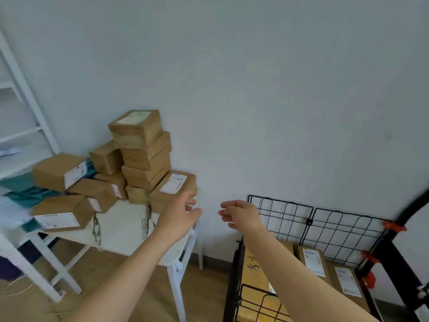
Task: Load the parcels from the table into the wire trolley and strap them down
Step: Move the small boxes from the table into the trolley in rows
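Step in hand, as judged: reaching for the next parcel on the table.

Hands: The left hand (177, 213) is extended over the table's near corner, fingers loosely spread and holding nothing. Its fingertips are just beside the labelled corner parcel (171, 190); contact cannot be confirmed. The right hand (240, 213) hangs in the gap between table and trolley, fingers loosely bent, also empty.

Task items: About ten brown cardboard parcels lie on the white table (123, 228). Most carry a white shipping label. A leaning stack (141, 145) of about four stands directly behind the corner parcel, touching it or nearly so. The wire trolley (310, 221) stands to the right of the table against the wall. At least three parcels (312, 261) lie flat in it, labels up. Loading appears partly done; strapping is not yet done.

Recommendation: Take the corner parcel with both hands on opposite sides and draw it forward and clear before lifting. The stack behind looks unsteady and may shift if its neighbour is dragged sideways. Set the parcel flat beside those already loaded.

Other: Red clamps (394, 227) join the trolley's panels. Teal cloth (27, 196) lies at the table's far left.
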Motion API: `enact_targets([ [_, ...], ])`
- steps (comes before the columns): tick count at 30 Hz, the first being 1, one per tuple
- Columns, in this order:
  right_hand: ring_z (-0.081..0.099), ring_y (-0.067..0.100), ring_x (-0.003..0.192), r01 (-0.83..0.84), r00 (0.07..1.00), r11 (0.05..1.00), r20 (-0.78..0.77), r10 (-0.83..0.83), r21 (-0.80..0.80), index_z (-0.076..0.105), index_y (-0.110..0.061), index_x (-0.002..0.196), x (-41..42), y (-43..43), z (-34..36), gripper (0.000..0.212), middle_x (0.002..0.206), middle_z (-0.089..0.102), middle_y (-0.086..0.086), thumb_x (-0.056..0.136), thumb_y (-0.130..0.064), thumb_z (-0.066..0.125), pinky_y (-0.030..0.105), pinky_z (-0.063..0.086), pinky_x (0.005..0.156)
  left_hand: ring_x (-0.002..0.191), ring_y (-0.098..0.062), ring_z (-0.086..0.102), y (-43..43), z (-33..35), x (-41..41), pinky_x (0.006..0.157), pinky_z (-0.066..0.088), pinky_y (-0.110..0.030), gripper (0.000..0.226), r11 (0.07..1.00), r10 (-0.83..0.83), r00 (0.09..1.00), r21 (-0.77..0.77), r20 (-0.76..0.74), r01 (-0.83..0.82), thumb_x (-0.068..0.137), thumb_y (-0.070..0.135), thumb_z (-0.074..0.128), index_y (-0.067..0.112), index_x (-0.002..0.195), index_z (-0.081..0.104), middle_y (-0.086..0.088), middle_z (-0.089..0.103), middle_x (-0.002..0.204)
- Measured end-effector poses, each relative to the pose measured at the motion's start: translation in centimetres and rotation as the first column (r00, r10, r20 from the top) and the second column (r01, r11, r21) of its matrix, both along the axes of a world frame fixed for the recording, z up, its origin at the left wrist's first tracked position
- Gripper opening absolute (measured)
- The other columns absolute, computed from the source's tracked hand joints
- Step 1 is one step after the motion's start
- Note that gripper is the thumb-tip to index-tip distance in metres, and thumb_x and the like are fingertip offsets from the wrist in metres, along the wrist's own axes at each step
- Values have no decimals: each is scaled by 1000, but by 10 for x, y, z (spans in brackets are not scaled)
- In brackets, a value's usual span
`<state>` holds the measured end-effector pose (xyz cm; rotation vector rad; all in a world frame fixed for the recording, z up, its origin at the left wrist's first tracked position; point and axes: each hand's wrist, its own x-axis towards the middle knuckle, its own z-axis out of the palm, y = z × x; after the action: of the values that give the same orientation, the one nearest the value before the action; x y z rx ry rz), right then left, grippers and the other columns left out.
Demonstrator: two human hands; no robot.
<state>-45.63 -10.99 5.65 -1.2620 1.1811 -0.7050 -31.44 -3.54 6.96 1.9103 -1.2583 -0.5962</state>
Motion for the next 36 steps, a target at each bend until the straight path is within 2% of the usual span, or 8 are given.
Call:
enact_targets([
  [6,60,15,76,-81,996,996,25,82,-33,66,-17,81,59,7,26,24,89,69,6,87,-1,50,23,48,70,104,-6,49,17,17,54,83,37,-22,41,990,97,994,-97,-56,-103,92,22,56,24,132,46,7,55,125],
  [13,58,17,75,-120,993,993,-8,119,-10,67,-12,84,110,-23,21,21,82,66,6,85,1,50,22,45,65,105,-7,50,-8,2,103,84,37,-22,39,981,164,976,-82,-143,-177,92,20,56,22,130,50,4,56,124],
  [18,56,16,71,-115,993,991,2,115,67,66,-10,84,152,-70,-6,21,77,66,5,85,3,49,23,42,62,110,-9,50,-47,-21,146,87,38,-23,37,979,201,967,-14,-157,-206,91,18,57,20,128,51,4,55,121],
  [26,57,15,72,-116,991,978,-53,126,172,66,-13,83,211,-157,-52,21,88,69,7,83,2,51,22,42,61,128,-14,42,-129,-69,217,99,38,-29,44,958,212,967,227,-142,-177,92,23,57,20,134,46,2,46,139],
  [29,57,16,74,-97,986,980,-114,118,172,66,-15,78,222,-184,-71,23,86,67,7,83,1,50,22,44,63,123,-13,45,-151,-85,231,91,39,-25,47,939,220,965,298,-140,-171,92,25,57,20,136,43,1,44,141],
  [33,56,19,77,-18,977,981,-206,58,192,68,-15,91,231,-206,-97,24,84,62,4,84,-1,49,28,48,70,77,1,45,-168,-100,244,60,36,-13,57,894,171,978,436,-123,-102,91,27,57,18,142,33,0,49,129],
  [34,56,19,80,-7,973,980,-225,52,197,67,-14,99,233,-208,-103,25,85,61,3,84,-3,50,29,48,73,75,2,44,-171,-103,247,58,34,-11,60,883,151,980,464,-127,-76,91,28,57,18,144,30,-1,48,131],
  [36,56,20,87,-3,962,975,-265,62,220,60,-12,116,238,-212,-111,32,93,60,4,85,-6,53,32,51,81,94,-5,50,-176,-106,252,66,38,-15,64,859,114,984,512,-139,-28,92,29,56,19,146,24,-3,40,142],
])
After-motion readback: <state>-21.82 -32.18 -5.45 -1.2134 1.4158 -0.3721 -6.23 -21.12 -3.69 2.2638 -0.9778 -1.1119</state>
